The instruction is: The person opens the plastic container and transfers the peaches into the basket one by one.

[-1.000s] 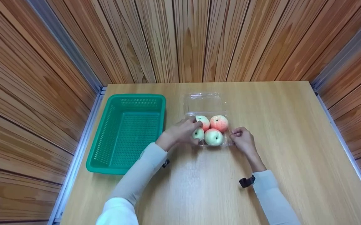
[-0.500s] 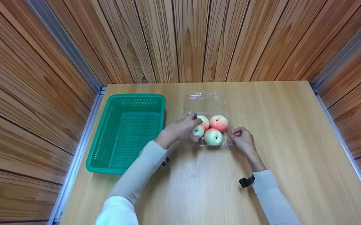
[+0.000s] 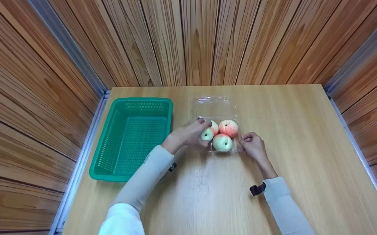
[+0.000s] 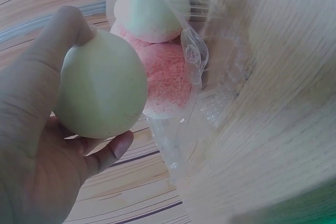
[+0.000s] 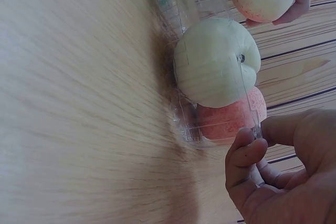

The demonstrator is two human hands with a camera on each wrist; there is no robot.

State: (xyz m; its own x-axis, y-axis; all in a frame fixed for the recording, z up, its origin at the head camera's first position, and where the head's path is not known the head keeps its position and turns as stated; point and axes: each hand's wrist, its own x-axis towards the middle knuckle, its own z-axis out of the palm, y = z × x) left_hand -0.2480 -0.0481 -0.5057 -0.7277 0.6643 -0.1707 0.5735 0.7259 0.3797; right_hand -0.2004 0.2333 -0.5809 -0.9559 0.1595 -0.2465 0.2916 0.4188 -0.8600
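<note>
My left hand (image 3: 191,133) grips a pale green peach (image 4: 102,85) between thumb and fingers, raised above the left side of a clear plastic clamshell box (image 3: 215,106). Three more peaches lie in the box: a red-and-cream one (image 3: 228,128) at the back right, a pale one (image 3: 222,142) at the front, and one (image 3: 214,127) at the back left, partly hidden by the hand. The right hand (image 3: 254,145) pinches the box's front right rim between thumb and curled fingers, as the right wrist view shows. The box's lid lies folded back, away from me.
A green plastic basket (image 3: 93,169) with perforated walls stands on the wooden table (image 3: 208,202) to the left of the box. My left forearm passes over its front right corner. Wood-plank walls (image 3: 198,42) rise behind the table and at both sides.
The left hand has lifted the pale peach slightly up out of its place in the box, moving a little upward. The right hand stays at the rim.
</note>
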